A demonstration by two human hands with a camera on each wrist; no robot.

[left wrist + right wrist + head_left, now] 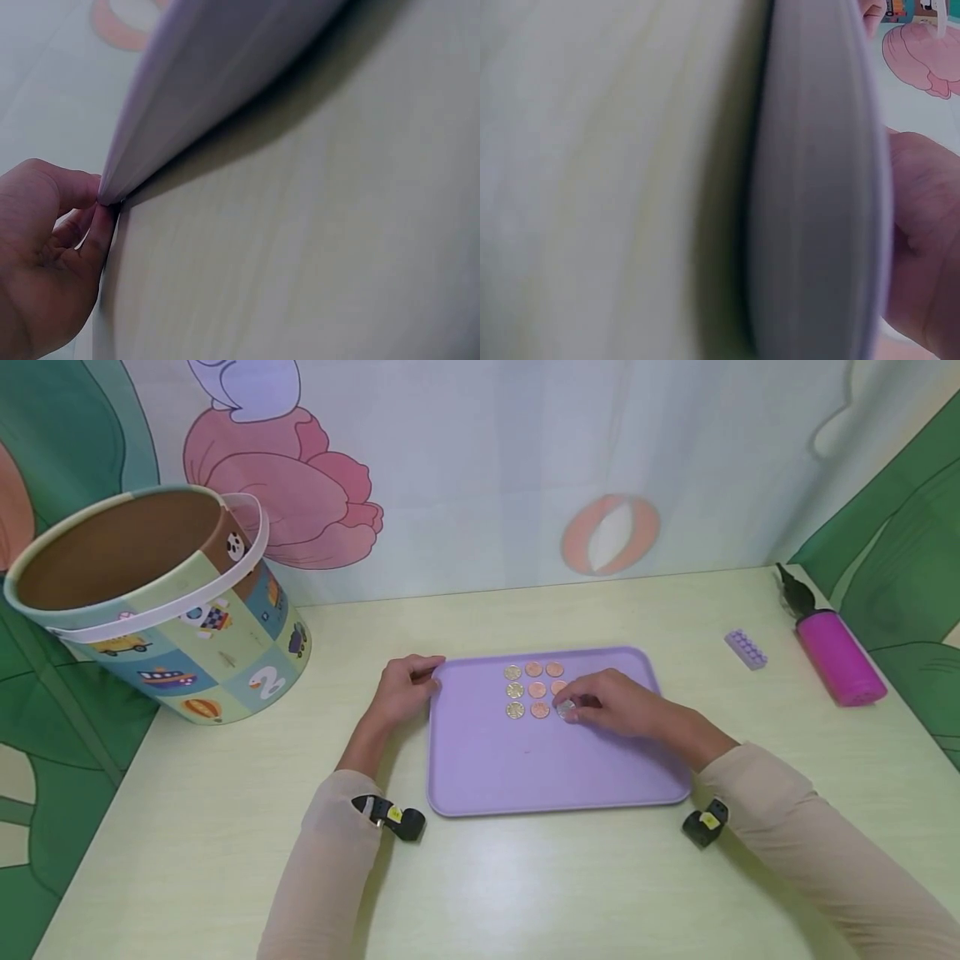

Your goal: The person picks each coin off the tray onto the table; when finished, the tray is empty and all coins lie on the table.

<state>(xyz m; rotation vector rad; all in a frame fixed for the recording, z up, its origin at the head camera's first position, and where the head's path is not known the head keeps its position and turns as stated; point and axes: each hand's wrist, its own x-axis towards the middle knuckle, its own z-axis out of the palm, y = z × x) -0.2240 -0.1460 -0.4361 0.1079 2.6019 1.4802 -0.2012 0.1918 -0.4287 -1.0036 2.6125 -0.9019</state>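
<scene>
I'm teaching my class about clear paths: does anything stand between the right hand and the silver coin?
Nothing visible does: the right hand pinches the silver coin, within the rim of the purple tray.

The coins (537, 690) are too small — markings unreadable.

Patterned bucket (217, 652), purple block (746, 649), magenta pump (840, 657)
</scene>
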